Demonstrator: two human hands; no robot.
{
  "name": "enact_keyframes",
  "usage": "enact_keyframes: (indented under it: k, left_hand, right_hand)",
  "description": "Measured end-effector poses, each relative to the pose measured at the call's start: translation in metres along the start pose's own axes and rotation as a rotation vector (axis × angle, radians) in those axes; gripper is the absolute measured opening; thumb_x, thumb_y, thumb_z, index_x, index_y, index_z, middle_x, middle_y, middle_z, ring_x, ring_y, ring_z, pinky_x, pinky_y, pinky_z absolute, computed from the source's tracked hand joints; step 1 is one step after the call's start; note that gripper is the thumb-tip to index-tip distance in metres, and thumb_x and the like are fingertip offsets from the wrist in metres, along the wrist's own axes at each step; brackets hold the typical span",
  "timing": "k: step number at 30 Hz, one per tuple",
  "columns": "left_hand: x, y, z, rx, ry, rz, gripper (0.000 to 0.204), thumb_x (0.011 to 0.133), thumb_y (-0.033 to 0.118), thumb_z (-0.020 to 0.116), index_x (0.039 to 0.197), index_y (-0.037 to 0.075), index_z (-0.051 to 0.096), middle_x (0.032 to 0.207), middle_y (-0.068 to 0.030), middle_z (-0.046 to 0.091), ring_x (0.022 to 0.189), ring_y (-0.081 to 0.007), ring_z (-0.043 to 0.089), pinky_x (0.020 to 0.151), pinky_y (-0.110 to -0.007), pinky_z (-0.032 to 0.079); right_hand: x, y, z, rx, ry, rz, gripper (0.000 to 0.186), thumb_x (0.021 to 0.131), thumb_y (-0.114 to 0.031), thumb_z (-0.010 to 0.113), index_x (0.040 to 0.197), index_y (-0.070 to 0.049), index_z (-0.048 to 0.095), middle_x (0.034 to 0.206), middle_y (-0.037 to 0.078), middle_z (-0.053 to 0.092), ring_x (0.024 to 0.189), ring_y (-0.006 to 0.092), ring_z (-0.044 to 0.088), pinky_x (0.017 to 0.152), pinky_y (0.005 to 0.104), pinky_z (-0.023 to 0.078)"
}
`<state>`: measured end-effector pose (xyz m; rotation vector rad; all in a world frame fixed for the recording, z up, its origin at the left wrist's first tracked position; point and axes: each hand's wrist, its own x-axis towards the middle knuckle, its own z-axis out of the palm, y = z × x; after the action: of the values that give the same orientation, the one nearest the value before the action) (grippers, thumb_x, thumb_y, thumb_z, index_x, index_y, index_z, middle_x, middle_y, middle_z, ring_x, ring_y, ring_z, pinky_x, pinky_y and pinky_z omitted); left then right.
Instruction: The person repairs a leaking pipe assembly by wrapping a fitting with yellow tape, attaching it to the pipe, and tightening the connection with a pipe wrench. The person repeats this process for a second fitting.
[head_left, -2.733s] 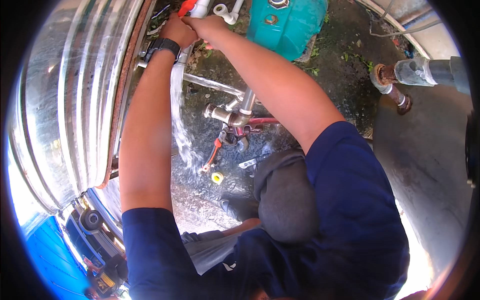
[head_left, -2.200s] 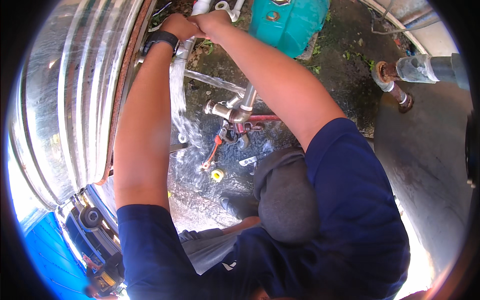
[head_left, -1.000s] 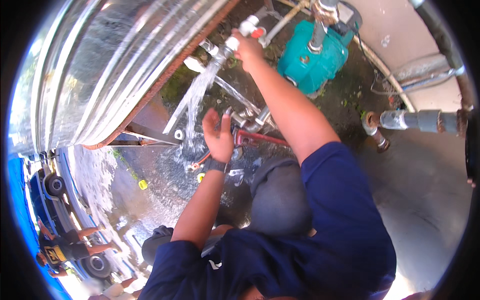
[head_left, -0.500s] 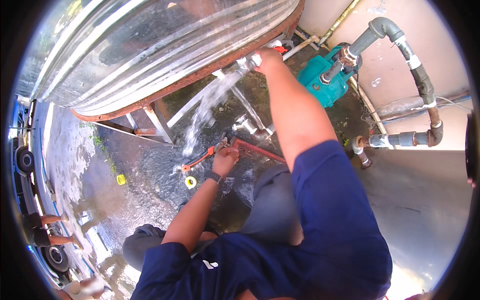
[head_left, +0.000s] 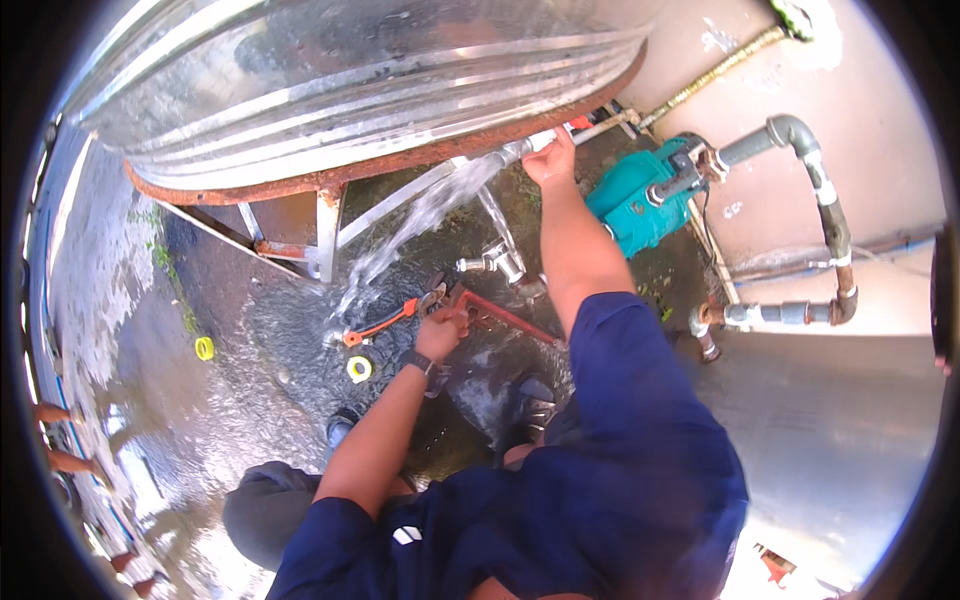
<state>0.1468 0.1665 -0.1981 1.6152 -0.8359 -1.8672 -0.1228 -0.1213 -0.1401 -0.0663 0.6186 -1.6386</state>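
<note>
At the base of the metal tank (head_left: pixel 400 120), my right hand (head_left: pixel 550 160) is closed around a pipe fitting (head_left: pixel 516 150). Water (head_left: pixel 420 210) gushes from its outlet down to the left. A red valve handle (head_left: pixel 580 122) shows just beyond the fingers. Lower down, my left hand (head_left: pixel 441 332) is closed at one end of a red pipe wrench (head_left: pixel 510 318) near the wet ground; its exact grip is partly hidden. Beside that hand lies an orange-handled tool (head_left: pixel 383 324) with a grey metal head. A grey tee fitting (head_left: pixel 500 260) sits on a pipe above the wrench.
A teal pump (head_left: pixel 640 205) with a looping grey pipe (head_left: pixel 830 210) stands at the right by the wall. Yellow rings, one near (head_left: pixel 359 369) and one farther left (head_left: pixel 205 348), lie on the wet ground. A rusty stand (head_left: pixel 328 235) carries the tank. Another person's legs (head_left: pixel 70 460) show far left.
The view has shifted, and my body has risen somewhat. My right hand remains at the fitting, with its fingers now more upright. The left hand stays by the wrench. Water keeps pouring.
</note>
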Motion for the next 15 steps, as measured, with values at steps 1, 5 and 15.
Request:
enact_keyframes:
  k: [1,5,15]
  left_hand:
    - [-0.004,-0.003,-0.005,0.016,-0.014,-0.041,0.025,0.092,0.02,0.066,0.109,0.001,0.068,0.093,-0.0051,0.07,0.08,-0.0138,0.067,0.068,-0.028,0.051]
    - [-0.016,-0.013,-0.021,0.005,-0.01,-0.059,0.028,0.094,0.024,0.065,0.114,0.004,0.067,0.096,-0.0032,0.07,0.085,-0.0139,0.068,0.071,-0.028,0.051]
    - [0.001,-0.014,-0.016,-0.005,0.019,-0.092,0.029,0.092,0.025,0.067,0.111,0.003,0.068,0.093,-0.0022,0.069,0.081,-0.0125,0.066,0.068,-0.027,0.05]
  right_hand:
    - [0.006,0.009,-0.001,0.057,-0.18,-0.001,0.046,0.089,-0.032,0.066,0.132,-0.014,0.057,0.13,0.006,0.063,0.125,0.031,0.055,0.108,0.0542,0.04]
    - [0.019,0.02,0.002,0.005,-0.17,-0.102,0.045,0.092,-0.036,0.058,0.131,-0.013,0.059,0.13,0.006,0.064,0.122,0.0315,0.057,0.106,0.0544,0.042]
    - [-0.002,-0.004,0.035,-0.226,0.061,0.031,0.045,0.099,-0.033,0.056,0.136,-0.009,0.051,0.137,0.009,0.058,0.122,0.0298,0.058,0.104,0.0571,0.043]
